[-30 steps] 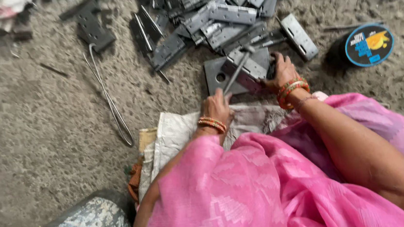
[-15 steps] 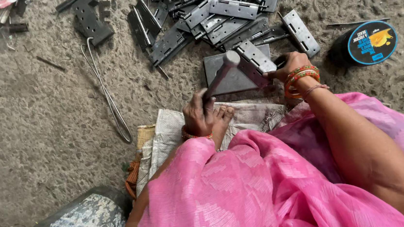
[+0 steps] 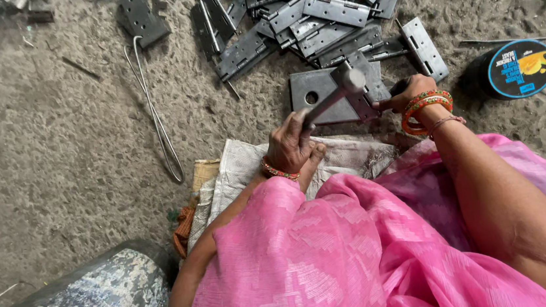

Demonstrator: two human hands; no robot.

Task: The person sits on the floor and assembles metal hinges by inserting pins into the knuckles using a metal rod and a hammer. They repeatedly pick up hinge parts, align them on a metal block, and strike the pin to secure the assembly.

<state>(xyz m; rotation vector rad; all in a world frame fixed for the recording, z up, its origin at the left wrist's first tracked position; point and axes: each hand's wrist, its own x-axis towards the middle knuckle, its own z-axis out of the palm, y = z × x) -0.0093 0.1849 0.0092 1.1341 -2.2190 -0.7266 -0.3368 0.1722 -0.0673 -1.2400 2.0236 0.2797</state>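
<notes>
The left hand [image 3: 292,146] sits at the centre of the frame, its fingers [image 3: 287,129] curled into a tight fist, bangle at the wrist, forearm bent back toward the body. The right hand [image 3: 409,92] reaches farther up, right of centre, its fingers pinched low, wrist ringed with bangles.

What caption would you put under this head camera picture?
Left hand grips a hammer over a metal plate; right hand steadies a hinge there.
</notes>
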